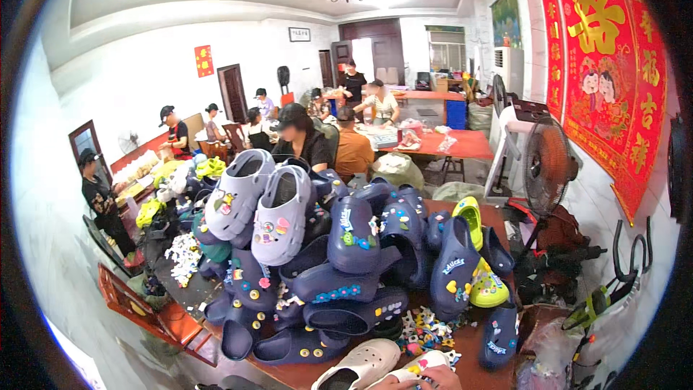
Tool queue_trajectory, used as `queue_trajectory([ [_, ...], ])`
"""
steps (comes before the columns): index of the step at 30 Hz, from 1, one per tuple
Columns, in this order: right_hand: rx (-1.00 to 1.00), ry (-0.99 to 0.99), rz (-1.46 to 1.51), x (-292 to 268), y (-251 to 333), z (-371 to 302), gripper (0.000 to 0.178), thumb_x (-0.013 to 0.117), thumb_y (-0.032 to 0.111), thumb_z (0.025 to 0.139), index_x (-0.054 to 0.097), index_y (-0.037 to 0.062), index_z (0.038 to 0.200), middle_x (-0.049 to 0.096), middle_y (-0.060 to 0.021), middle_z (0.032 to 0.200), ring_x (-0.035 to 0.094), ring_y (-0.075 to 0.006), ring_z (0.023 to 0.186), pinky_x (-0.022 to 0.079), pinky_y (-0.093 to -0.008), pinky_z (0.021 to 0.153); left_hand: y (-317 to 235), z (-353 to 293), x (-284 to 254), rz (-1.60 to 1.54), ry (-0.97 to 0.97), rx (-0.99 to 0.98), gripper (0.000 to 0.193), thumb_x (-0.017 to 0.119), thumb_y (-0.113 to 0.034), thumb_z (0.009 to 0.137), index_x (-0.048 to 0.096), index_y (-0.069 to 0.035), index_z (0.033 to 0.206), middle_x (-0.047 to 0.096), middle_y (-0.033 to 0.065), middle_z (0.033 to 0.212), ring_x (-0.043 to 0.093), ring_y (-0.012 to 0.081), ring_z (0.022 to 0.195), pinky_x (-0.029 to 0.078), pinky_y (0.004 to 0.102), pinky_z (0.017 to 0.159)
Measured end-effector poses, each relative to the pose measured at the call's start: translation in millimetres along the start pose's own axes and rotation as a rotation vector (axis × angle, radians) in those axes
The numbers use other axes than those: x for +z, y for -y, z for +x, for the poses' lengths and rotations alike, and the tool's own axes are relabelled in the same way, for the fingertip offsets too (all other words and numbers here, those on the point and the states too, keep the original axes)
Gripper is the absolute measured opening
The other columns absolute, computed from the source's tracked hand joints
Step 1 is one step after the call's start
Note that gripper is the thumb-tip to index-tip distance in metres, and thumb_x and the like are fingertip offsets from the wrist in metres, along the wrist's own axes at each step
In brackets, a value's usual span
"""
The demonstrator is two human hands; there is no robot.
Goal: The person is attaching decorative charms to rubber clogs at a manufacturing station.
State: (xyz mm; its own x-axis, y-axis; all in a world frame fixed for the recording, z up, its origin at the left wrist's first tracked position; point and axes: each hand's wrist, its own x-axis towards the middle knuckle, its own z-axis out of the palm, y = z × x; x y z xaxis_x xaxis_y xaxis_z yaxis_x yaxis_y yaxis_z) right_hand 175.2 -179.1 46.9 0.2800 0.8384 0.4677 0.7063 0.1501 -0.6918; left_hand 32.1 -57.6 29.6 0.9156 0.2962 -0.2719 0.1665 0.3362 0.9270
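Observation:
At the bottom edge a cream clog [417,368] with small coloured charms on its upper is held between my hands. My right hand [442,377] has its fingers bent and pressed onto the clog's top. Only a little of my left hand [399,385] shows at the frame's lower edge, gripping the same clog's near side. Directly left of it lies another cream clog [368,361], its holes bare. Just beyond my hands is a loose heap of small coloured charms [424,330]. Whether a charm is between my right fingers is hidden.
Navy clogs [354,235] with charms are piled across the table [462,343]. Two lavender clogs [281,220] top the pile; lime clogs [489,285] lie right. White pieces [185,256] lie left. A floor fan [545,166] stands right, and several people work at tables behind.

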Motion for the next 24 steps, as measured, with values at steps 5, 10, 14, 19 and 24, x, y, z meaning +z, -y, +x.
queue_trajectory([
  [5, 0.089, -0.030, -0.021, 4.1, -2.9, -6.9, 0.018, 0.062, 0.007, 0.079, 0.061, 0.0023, 0.097, 0.061, -0.0173, 0.091, 0.058, -0.0351, 0.084, 0.047, -0.0403, 0.074, 9.6, 4.5, -4.7, 0.070, -0.026, -0.086, 0.033, 0.058, -0.019, 0.090, 0.058, 0.002, 0.116, 0.061, 0.0086, 0.114, 0.056, 0.0182, 0.102, 0.044, 0.0293, 0.087],
  [10, -0.065, -0.047, -0.053, 4.7, -9.9, -6.5, 0.017, 0.065, 0.005, 0.078, 0.062, 0.0017, 0.094, 0.062, -0.0164, 0.092, 0.059, -0.0339, 0.087, 0.047, -0.0398, 0.076, 54.4, 12.8, -14.0, -0.124, -0.105, -0.116, 0.029, 0.060, -0.017, 0.089, 0.061, 0.003, 0.109, 0.061, 0.0122, 0.111, 0.056, 0.0188, 0.099, 0.044, 0.0301, 0.083],
  [14, -0.112, -0.047, -0.033, 5.8, -22.0, -12.8, 0.017, 0.068, 0.004, 0.076, 0.062, 0.0018, 0.092, 0.062, -0.0155, 0.092, 0.058, -0.0328, 0.086, 0.047, -0.0408, 0.076, 82.1, 20.4, -25.2, -0.036, -0.110, -0.044, 0.024, 0.057, -0.013, 0.090, 0.063, 0.003, 0.106, 0.061, 0.0096, 0.093, 0.056, 0.0163, 0.086, 0.044, 0.0332, 0.075],
  [19, -0.218, -0.101, -0.082, 18.9, -36.0, -23.4, 0.017, 0.070, 0.002, 0.073, 0.064, 0.0050, 0.089, 0.062, -0.0136, 0.090, 0.058, -0.0332, 0.083, 0.047, -0.0422, 0.073, 116.5, 25.9, -40.4, 0.274, -0.056, 0.079, 0.020, 0.057, -0.006, 0.087, 0.063, 0.002, 0.105, 0.064, 0.0072, 0.099, 0.059, 0.0144, 0.087, 0.046, 0.0297, 0.073],
  [24, -0.157, -0.142, 0.012, 16.2, -28.4, -17.4, 0.017, 0.070, 0.003, 0.074, 0.065, 0.0046, 0.090, 0.062, -0.0131, 0.089, 0.059, -0.0330, 0.082, 0.047, -0.0419, 0.074, 7.7, -2.4, 8.9, -0.134, -0.139, -0.074, 0.022, 0.058, -0.005, 0.086, 0.062, 0.002, 0.106, 0.064, 0.0077, 0.099, 0.058, 0.0150, 0.081, 0.046, 0.0286, 0.072],
])
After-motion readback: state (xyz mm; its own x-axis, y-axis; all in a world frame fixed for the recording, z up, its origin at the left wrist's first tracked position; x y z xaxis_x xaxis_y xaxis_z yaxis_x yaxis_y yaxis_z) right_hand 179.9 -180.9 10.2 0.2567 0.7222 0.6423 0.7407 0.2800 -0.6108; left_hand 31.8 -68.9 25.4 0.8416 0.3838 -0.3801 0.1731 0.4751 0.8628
